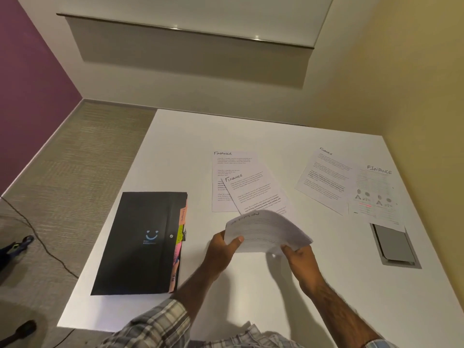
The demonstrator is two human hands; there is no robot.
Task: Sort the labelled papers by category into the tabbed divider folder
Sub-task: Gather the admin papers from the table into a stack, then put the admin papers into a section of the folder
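Observation:
A stack of papers (267, 231) is held above the white table (175, 151), its top sheet headed "ADMIN" and blurred. My left hand (222, 249) grips its left edge and my right hand (300, 262) grips its lower right corner. The black divider folder (140, 243) lies shut at the left, with coloured tabs (182, 229) sticking out of its right edge. Two overlapping sheets marked "FINANCE" (236, 182) lie beyond the stack. Two more "FINANCE" sheets (326, 179) (376, 194) lie at the right.
A grey recessed panel (394, 243) is set into the table at the right, partly under a sheet. A yellow wall runs along the right side. Carpet, a black cable (37, 237) and shoes are on the floor at the left.

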